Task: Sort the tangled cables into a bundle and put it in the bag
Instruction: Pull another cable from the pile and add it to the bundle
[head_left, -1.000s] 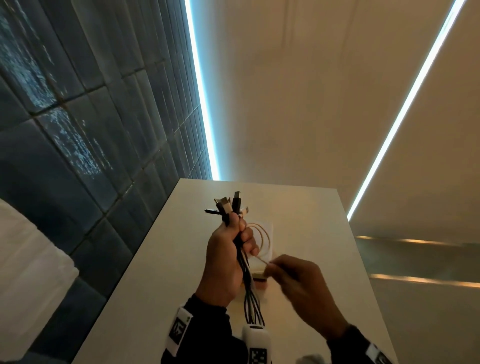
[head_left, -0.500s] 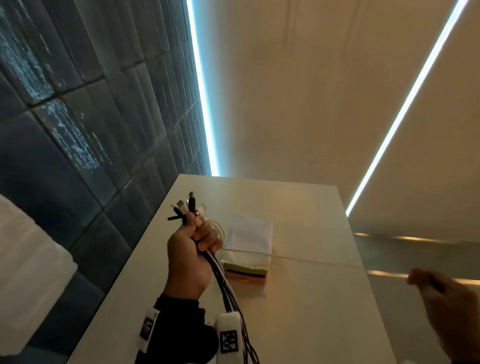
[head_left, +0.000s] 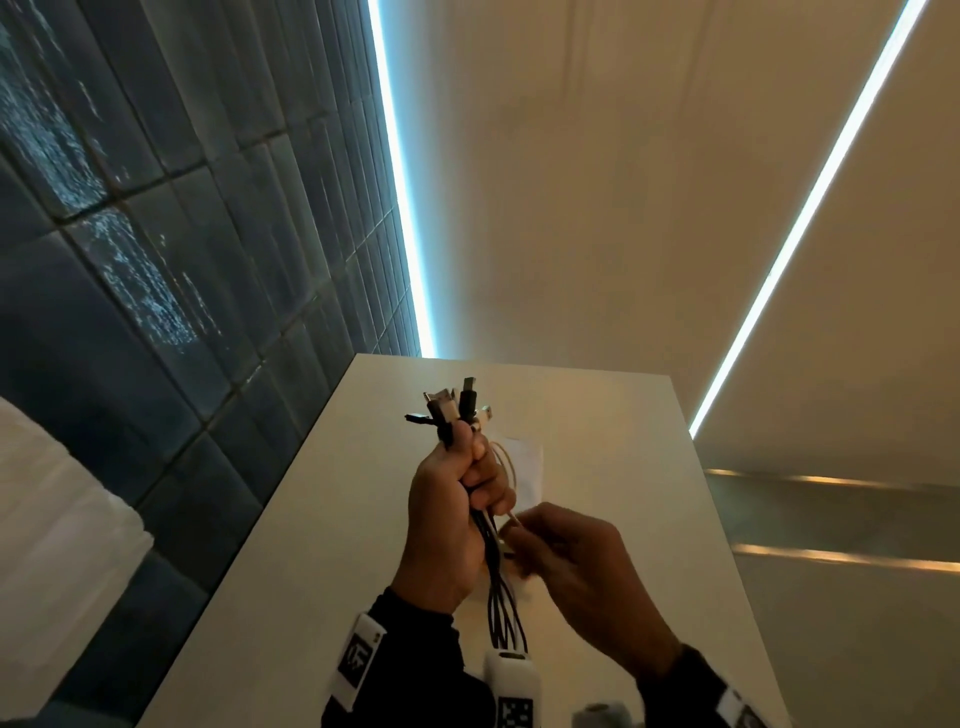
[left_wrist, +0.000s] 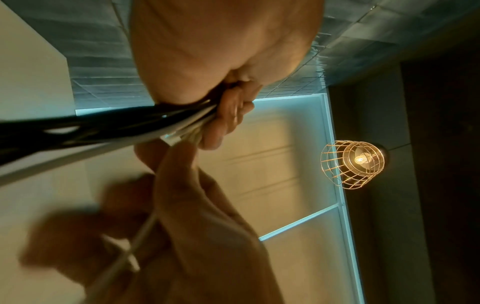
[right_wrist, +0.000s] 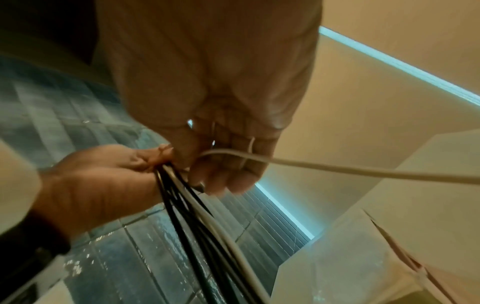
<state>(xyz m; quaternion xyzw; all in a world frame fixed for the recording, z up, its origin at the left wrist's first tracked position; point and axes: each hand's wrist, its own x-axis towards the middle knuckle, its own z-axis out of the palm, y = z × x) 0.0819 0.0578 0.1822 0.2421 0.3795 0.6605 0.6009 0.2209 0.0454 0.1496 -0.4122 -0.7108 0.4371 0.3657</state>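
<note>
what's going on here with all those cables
A person is gathering cables over a white table. Their left hand grips a bundle of black and white cables upright, with the plug ends sticking out above the fist. The right hand pinches a thin white cable just beside the bundle. A white bag lies on the table behind the hands; nothing is in it yet as far as shows.

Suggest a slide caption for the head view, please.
Left hand grips the cable bundle upright while right hand pinches a white cable.
</note>
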